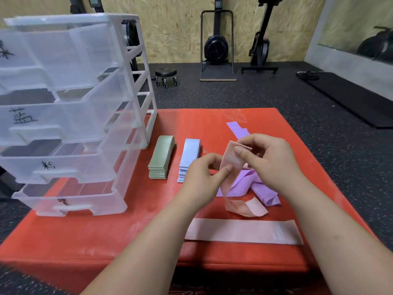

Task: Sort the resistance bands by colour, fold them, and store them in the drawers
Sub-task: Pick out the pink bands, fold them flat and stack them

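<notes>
In a gym with chipboard walls, a red pad (pixel 127 231) carries a clear drawer unit (pixel 70 124) and folded green stack (pixel 160 158) and blue stack (pixel 189 158). The left hand (pixel 204 173) and right hand (pixel 270 162) pinch a pink resistance band (pixel 234 160) in curled fingers above loose purple bands (pixel 268 194); a second pink band (pixel 242 232) lies flat nearer.

Red pad (pixel 131 235) fills the lower frame, sitting on the dark speckled floor (pixel 276 92). At the left, the clear drawer unit (pixel 70 116) stands on the pad's left part. Just right of it is a neat stack of folded green bands (pixel 161 159), then, a little apart, folded blue bands (pixel 190 155). Right of centre there's a loose heap of purple bands (pixel 261 188), with a flat purple band (pixel 237 129) above it. Low in the frame a flat pink band (pixel 242 232) lies crosswise, and just above it the lower end of a looped pink band (pixel 246 207) rests on the pad.
</notes>
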### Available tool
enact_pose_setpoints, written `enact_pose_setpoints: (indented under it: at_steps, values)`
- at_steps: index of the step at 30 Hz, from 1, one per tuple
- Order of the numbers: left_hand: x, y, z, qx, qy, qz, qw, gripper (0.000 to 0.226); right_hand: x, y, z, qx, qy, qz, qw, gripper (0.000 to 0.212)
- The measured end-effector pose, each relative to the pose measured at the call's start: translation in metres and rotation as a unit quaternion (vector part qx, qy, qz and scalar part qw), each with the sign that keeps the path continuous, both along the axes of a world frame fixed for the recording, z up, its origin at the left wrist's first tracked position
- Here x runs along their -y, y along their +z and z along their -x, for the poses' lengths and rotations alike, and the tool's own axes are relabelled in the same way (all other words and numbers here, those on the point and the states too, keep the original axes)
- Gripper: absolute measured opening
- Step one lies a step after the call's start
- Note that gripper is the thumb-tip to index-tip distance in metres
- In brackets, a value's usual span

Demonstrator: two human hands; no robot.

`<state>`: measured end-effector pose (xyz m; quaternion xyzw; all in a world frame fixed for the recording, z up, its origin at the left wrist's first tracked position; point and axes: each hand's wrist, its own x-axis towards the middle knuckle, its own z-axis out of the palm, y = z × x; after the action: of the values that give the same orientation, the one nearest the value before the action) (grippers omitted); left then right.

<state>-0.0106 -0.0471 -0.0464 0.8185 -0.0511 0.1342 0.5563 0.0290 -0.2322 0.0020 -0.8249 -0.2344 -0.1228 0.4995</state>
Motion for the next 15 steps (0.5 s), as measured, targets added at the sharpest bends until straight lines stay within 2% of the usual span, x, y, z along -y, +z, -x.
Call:
enact_pose_setpoints:
  at_steps: [5,7,11,13,15]
  values:
    - [0.004,-0.005,0.003,-0.053,-0.054,0.048,0.996,0.009,0.020,-0.012,0.001,-0.094,0.017,0.092,0.991,0.007]
    - [0.004,-0.007,0.003,-0.070,-0.072,0.047,0.994,0.009,0.023,-0.011,0.004,-0.114,0.015,0.054,0.992,0.006]
    - [0.007,-0.010,0.003,-0.095,-0.105,0.006,0.990,0.012,0.028,0.004,0.013,-0.137,0.008,-0.086,0.987,0.004]
    - [0.004,-0.011,0.000,-0.103,-0.103,-0.021,0.989,0.006,0.035,0.006,0.011,-0.129,-0.026,-0.113,0.985,0.002]
    - [0.001,-0.012,-0.002,-0.107,-0.079,-0.075,0.988,0.010,0.044,0.003,0.007,-0.127,-0.077,-0.136,0.980,0.004]
